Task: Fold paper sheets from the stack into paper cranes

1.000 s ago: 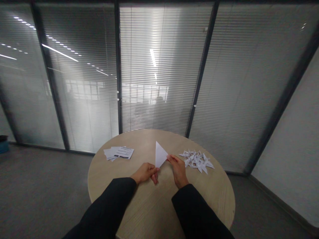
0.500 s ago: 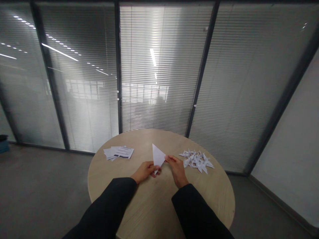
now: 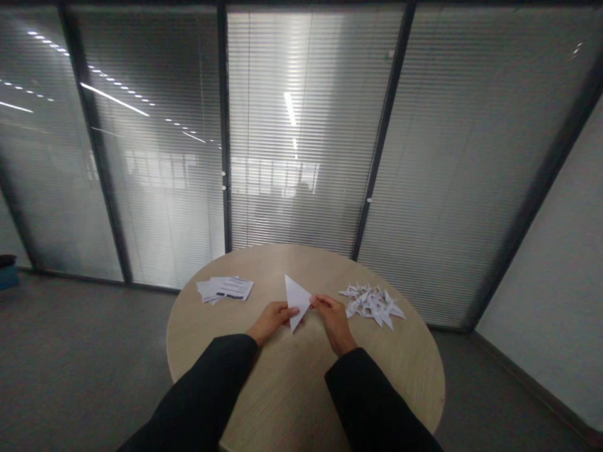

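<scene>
Biggest first: glass partition (image 3: pixel 301 125) with slatted blinds spans the whole background, dark uprights dividing it. Reflected light strips show on its left panels. Grey floor (image 3: pixel 85 364) runs along its foot. Plain pale wall (image 3: pixel 560 282) closes off the right side, dark skirting at its base.

Round wood-grain surface (image 3: pixel 282 402) sits centre, far edge near the partition. Two dark sleeves, left sleeve (image 3: pixel 198 383) and right sleeve (image 3: pixel 372 395), reach in from the near side, forearms angled toward each other.

Left hand (image 3: pixel 271 323): grasping the paper triangle (image 3: pixel 296 298), thumb flat on its face low on the left edge, other fingers mostly hidden behind it. Right hand (image 3: pixel 333 320): fingers pinching the same piece at its right-hand corner.

Pile of folded white paper pieces (image 3: pixel 374 304) lies on the right of the surface, just beyond the right hand, pointed tips sticking out every way, pieces overlapping. Too tangled to count.

Loose paper sheets (image 3: pixel 228 289) lie fanned on the left, well apart from the pile; top one carries dark print, too small to read.

Triangle itself: white, blank on the visible face, between both hands near mid-surface. One tip points up and away, one down toward the wearer. Can't tell if the lower tip touches the surface.
</scene>
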`<state>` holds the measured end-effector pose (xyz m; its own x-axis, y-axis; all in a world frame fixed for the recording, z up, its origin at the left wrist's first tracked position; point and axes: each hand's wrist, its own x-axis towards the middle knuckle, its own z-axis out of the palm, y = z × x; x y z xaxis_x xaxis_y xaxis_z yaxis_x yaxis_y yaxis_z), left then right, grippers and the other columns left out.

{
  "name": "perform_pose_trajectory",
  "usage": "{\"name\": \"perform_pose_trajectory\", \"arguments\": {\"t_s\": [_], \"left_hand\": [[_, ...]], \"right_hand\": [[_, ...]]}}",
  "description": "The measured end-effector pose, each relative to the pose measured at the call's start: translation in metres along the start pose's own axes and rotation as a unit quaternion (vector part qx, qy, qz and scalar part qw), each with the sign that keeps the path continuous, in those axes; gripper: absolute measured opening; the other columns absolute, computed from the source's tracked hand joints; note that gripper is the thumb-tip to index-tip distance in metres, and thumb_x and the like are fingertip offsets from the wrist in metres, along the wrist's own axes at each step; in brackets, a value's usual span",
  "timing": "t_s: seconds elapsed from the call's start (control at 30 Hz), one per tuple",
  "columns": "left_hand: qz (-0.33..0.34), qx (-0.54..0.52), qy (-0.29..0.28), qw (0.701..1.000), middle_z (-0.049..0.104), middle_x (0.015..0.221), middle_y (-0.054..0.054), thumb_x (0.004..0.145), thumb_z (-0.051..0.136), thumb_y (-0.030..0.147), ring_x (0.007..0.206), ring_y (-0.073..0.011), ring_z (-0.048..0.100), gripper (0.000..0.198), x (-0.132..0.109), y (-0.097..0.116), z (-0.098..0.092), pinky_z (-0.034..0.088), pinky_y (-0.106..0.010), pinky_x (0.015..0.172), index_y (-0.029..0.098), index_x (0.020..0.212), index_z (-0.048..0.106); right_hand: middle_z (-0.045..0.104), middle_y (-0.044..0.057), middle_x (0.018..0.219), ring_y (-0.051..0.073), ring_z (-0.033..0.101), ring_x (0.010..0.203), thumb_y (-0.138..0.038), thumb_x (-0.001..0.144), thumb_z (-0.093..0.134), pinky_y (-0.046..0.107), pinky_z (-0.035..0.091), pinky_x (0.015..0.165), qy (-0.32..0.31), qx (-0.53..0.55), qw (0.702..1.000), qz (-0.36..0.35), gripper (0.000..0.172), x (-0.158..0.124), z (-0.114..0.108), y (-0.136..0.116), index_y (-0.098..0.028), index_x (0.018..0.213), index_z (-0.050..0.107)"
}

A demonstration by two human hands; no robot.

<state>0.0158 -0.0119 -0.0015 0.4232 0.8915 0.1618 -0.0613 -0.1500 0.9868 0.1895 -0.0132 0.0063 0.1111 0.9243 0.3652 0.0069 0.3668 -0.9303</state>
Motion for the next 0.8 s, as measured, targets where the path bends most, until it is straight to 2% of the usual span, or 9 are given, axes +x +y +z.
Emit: {"name": "perform_pose_trajectory", "arguments": {"t_s": [0.13,0.23,0.4,0.57,0.8], "left_hand": [[0.001,-0.007,0.038,0.999,0.069,0.075,-0.01,0.059,0.066,0.062,0.068,-0.0194,0.062,0.057,0.001,0.001,-0.002,0.045,-0.029,0.066,0.009,0.08,0.068],[-0.005,0.006,0.047,0.999,0.068,0.069,-0.009,0.059,0.065,0.064,0.065,-0.0189,0.061,0.058,0.0,0.003,-0.002,0.044,-0.027,0.062,0.008,0.075,0.068],[0.008,-0.019,0.049,0.999,0.068,0.073,-0.009,0.059,0.068,0.06,0.067,-0.0186,0.06,0.056,-0.002,0.008,0.0,0.044,-0.028,0.066,0.009,0.079,0.069],[0.029,-0.042,0.088,0.995,0.069,0.074,-0.009,0.06,0.07,0.056,0.066,-0.0178,0.06,0.053,-0.001,0.009,-0.001,0.045,-0.029,0.068,0.008,0.081,0.07],[0.031,-0.072,0.072,0.994,0.07,0.079,-0.01,0.062,0.07,0.053,0.071,-0.019,0.062,0.051,-0.001,0.005,-0.003,0.046,-0.031,0.074,0.008,0.085,0.069]], "right_hand": [[0.07,0.005,0.069,0.021,0.063,0.069,-0.046,0.062,0.071,0.033,0.047,0.07,-0.018,0.002,1.0,0.002,0.032,-0.001,0.001,-0.001,-0.016,0.073,0.072],[0.07,0.005,0.07,0.021,0.063,0.07,-0.046,0.063,0.071,0.033,0.047,0.072,-0.022,-0.003,1.0,-0.003,0.032,-0.002,0.002,-0.002,-0.016,0.074,0.072],[0.07,0.005,0.068,0.022,0.063,0.069,-0.046,0.063,0.071,0.033,0.048,0.07,-0.025,-0.012,1.0,-0.001,0.031,0.0,0.001,0.002,-0.017,0.073,0.072],[0.07,0.005,0.07,0.021,0.063,0.069,-0.042,0.064,0.071,0.032,0.047,0.068,-0.039,-0.006,0.999,0.011,0.028,0.001,0.0,0.008,-0.016,0.075,0.072],[0.07,0.006,0.07,0.022,0.063,0.07,-0.041,0.064,0.071,0.033,0.047,0.068,-0.042,-0.009,0.999,0.013,0.028,0.002,0.0,0.009,-0.016,0.075,0.072]]}}
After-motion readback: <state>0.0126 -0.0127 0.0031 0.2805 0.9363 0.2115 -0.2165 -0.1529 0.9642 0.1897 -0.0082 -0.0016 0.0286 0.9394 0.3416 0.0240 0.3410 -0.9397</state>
